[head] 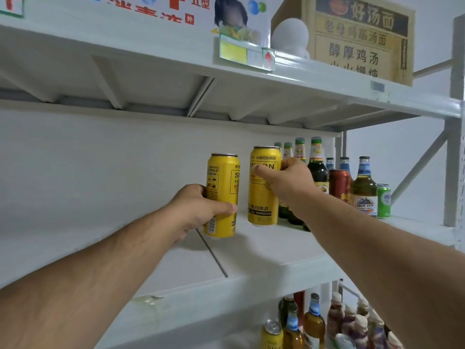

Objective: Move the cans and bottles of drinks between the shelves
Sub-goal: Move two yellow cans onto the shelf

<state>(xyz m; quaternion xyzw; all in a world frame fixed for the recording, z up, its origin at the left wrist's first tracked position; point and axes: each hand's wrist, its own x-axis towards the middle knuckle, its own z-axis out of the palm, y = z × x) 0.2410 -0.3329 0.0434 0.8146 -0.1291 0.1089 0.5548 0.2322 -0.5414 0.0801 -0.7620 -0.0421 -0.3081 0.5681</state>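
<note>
Two yellow cans stand upright side by side at the centre of the frame, on the middle shelf (264, 255), a white board running from the left edge to the right; the left can (222, 195) is clamped in the left hand (198, 210), thumb across its front and fingers curled behind it, its base at or just above the board, which of the two I cannot tell; the right can (263, 186) is gripped by the right hand (289, 182), thumb pressed on its label near the top and fingers wrapped round its far side, its base resting on or nearly on the shelf. Just right of that hand stands a cluster of bottles (317, 165) with green and blue neck labels, a red can (339, 183) among them and a green can (383, 200) at the right end; the nearest bottles are partly hidden by the right wrist. In the upper right, on the top shelf (327, 79), sit a cardboard box (362, 39) and a white round thing (289, 35) beside it. At the bottom right, on the shelf below, more bottles (314, 321) and a yellow can (271, 335) stand crowded together.
</note>
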